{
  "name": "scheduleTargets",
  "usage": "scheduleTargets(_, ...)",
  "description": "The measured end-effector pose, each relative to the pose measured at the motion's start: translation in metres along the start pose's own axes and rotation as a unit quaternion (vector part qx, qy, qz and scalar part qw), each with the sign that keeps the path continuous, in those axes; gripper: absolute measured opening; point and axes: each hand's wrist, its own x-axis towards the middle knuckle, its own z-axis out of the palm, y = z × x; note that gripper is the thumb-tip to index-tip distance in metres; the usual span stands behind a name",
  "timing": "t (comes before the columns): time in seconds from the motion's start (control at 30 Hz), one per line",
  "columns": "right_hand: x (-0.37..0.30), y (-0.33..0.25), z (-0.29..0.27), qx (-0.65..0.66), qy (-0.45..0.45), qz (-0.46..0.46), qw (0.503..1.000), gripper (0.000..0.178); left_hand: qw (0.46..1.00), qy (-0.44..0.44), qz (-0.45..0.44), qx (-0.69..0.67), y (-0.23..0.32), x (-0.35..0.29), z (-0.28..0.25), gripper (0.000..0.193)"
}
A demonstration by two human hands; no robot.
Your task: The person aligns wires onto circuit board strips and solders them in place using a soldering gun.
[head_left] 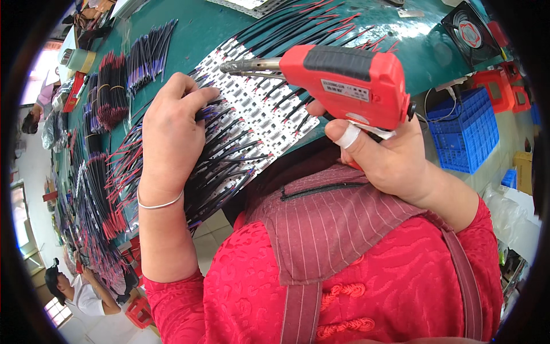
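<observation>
My right hand (389, 155), with white tape round its thumb, grips a red and black soldering gun (344, 86). The gun's metal tip points left over a panel of small white circuit boards (258, 114). My left hand (175, 126) is closed at the panel's left side, fingers bent in a pinch. A dark wire (200, 114) shows at those fingers, but the fingertips partly hide it. Rows of black wires (229, 155) with red and purple ends lie along the near side of the panel. More black wires (286, 28) with red ends fan out from its far side.
Bundles of wires (112, 86) lie on the green table (195, 28) at the left. A small black fan (470, 34) stands at the far right. Beyond the table's right edge are a blue crate (464, 132) and red stools (498, 89). Another person (80, 292) sits at lower left.
</observation>
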Motion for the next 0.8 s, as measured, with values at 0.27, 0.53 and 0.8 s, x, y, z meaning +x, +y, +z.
scheduleTargets(0.27, -0.004, 0.001, 0.000, 0.025, 0.011, -0.018, 0.999, 0.028, 0.999, -0.019, -0.013, -0.047, 0.002, -0.005, -0.022, 0.046)
scheduleTargets(0.53, -0.007, 0.001, 0.002, 0.033, 0.022, 0.046, 0.998, 0.025, 0.995, 0.079, -0.060, -0.006, 0.029, -0.016, -0.042, 0.041)
scheduleTargets(0.8, -0.009, -0.004, 0.005, 0.036, 0.040, 0.053, 0.997, 0.022, 0.999, 0.044, 0.001, 0.014, 0.018, -0.015, -0.021, 0.044)
